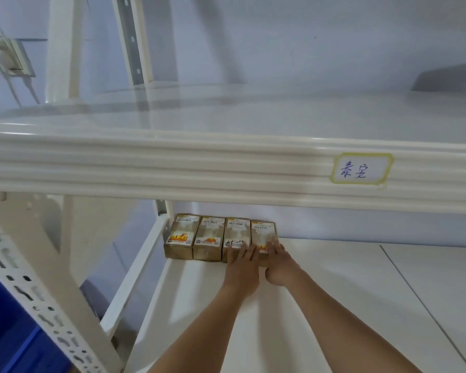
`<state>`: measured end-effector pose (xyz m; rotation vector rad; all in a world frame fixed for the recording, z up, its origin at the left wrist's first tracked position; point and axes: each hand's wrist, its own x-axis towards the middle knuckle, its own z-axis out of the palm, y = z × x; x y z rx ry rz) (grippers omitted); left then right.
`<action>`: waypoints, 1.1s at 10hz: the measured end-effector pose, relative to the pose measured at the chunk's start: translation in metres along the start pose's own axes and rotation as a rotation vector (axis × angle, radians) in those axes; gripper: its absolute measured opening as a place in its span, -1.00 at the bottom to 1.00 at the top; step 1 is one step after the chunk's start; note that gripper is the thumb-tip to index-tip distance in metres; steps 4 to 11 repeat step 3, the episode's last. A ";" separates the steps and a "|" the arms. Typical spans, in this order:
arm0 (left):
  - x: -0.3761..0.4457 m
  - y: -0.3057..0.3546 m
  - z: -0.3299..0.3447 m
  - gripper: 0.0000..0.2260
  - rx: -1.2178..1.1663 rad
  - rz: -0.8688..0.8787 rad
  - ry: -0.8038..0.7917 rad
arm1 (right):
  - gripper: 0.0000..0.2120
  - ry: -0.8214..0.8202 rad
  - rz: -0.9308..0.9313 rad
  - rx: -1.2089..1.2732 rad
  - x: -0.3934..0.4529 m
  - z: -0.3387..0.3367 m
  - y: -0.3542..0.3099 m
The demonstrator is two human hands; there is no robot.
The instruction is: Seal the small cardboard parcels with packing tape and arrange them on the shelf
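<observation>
Several small taped cardboard parcels stand side by side in a row at the back left of the lower white shelf [334, 292]. The leftmost parcel [182, 235] and the one beside it [209, 236] stand untouched. My left hand [241, 267] lies with straight fingers on the front of the third parcel [237, 231]. My right hand [279, 262] lies flat against the rightmost parcel [262, 232], fingers spread on its top and front. Both forearms reach in from the bottom of the view.
An upper shelf edge [199, 162] with a handwritten yellow-framed label [361, 168] hangs just above the parcels. A perforated white upright [51, 305] stands at the left, with a blue bin [8, 332] behind it. The lower shelf stretches to the right.
</observation>
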<state>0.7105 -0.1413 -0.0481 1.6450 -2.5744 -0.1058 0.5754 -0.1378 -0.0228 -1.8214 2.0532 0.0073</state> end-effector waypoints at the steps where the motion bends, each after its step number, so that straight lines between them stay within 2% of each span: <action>1: 0.006 -0.006 0.003 -0.40 0.005 -0.013 0.016 | -0.15 0.011 -0.001 -0.016 0.011 -0.002 -0.002; 11: 0.013 0.004 -0.001 -0.41 -0.005 -0.038 -0.015 | -0.11 0.026 0.015 -0.051 0.015 -0.003 -0.005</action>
